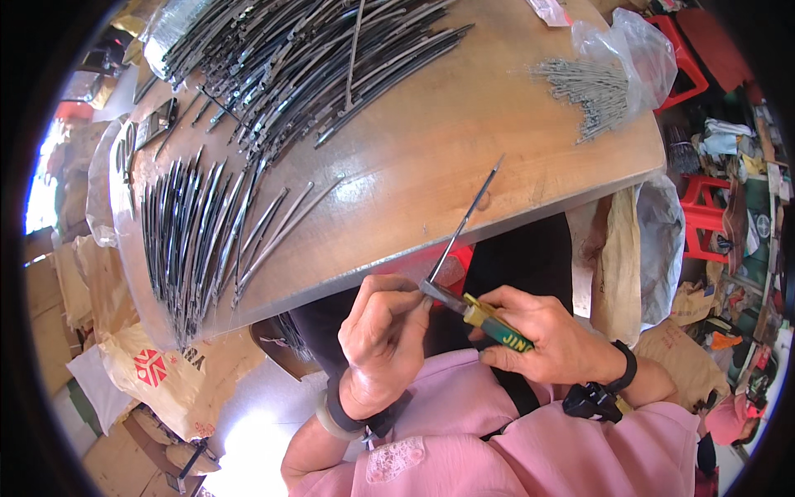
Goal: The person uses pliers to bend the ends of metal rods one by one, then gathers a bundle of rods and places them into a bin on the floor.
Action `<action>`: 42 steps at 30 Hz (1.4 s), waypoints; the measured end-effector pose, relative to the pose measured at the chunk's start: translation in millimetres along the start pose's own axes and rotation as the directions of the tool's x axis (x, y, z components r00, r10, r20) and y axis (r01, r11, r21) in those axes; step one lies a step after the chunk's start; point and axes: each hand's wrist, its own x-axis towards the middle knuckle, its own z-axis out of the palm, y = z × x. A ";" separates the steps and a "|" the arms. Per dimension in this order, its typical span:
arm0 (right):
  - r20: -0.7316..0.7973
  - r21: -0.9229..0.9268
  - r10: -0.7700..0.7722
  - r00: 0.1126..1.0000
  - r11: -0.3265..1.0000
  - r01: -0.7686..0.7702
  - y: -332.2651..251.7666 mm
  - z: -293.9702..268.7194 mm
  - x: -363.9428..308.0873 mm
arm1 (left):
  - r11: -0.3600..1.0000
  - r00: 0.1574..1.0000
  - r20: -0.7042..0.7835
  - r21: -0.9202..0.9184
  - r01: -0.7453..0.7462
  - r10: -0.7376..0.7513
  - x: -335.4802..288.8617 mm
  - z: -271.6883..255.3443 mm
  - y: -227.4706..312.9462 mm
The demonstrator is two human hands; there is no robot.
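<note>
At the left, a fan of dark strips [186, 232] reaches the table's [431, 166] near corner, its lower ends close to the rim. A larger pile of strips [290, 74] fills the far left; bare wood opens from there across the middle.

The left hand [383, 335], just off the near edge, has thumb and fingertips drawn together at the pliers' head (what they pinch, if anything, is hidden). A single strip [464, 219] runs from that head up across the edge, over bare wood. The right hand [551, 340] grips the green-and-yellow pliers [503, 330] by the handles. Farther right, thin grey rods [588, 87] lie by the table's end.

As for containers: a brown sack [157, 373] at lower left, contents unseen — then an open box [281, 356] below the table with dark strips in it — and a clear bag [650, 62] against the rods.
</note>
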 end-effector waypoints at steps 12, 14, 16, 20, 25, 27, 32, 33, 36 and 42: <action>-0.134 0.200 0.138 0.981 0.974 -0.110 1.9 -24.0 -0.9 | 0.664 0.763 0.166 -0.400 0.632 -0.625 -12.0 -34.7 2.2; -0.186 0.030 0.144 0.972 0.990 -0.140 -8.6 -40.7 -3.7 | 0.503 0.649 0.272 -0.450 0.738 -0.710 -9.3 -37.5 3.5; -0.382 -0.173 -0.030 0.924 0.984 -0.040 -17.8 -45.2 2.8 | 0.367 0.583 0.373 -0.509 0.779 -0.722 -6.9 -36.1 5.6; -0.251 -0.502 -0.313 0.916 0.851 0.154 -39.3 -51.9 33.3 | 0.298 0.571 0.445 -0.544 0.784 -0.690 -7.0 -32.1 11.5; -0.004 -0.665 -0.459 0.888 0.665 0.341 -25.4 -42.7 66.1 | 0.300 0.564 0.469 -0.524 0.797 -0.680 -7.8 -29.3 13.6; 0.062 -0.656 -0.466 0.883 0.647 0.388 -20.6 -42.4 70.5 | 0.298 0.567 0.478 -0.526 0.796 -0.671 -9.6 -29.4 11.6; 0.131 -0.633 -0.432 0.892 0.656 0.411 -21.3 -41.8 70.1 | 0.248 0.550 0.519 -0.539 0.805 -0.655 -10.4 -31.3 9.1; 0.139 -0.618 -0.436 0.889 0.663 0.422 -21.0 -41.8 69.9 | 0.234 0.547 0.529 -0.545 0.805 -0.649 -10.6 -31.4 8.2; 0.179 -0.589 -0.400 0.899 0.688 0.424 -22.3 -39.1 70.0 | 0.203 0.546 0.546 -0.564 0.800 -0.636 -11.8 -31.6 4.8; 0.205 -0.627 -0.361 0.910 0.665 0.406 -18.8 -37.5 67.2 | 0.173 0.558 0.520 -0.612 0.771 -0.647 -12.6 -30.1 5.6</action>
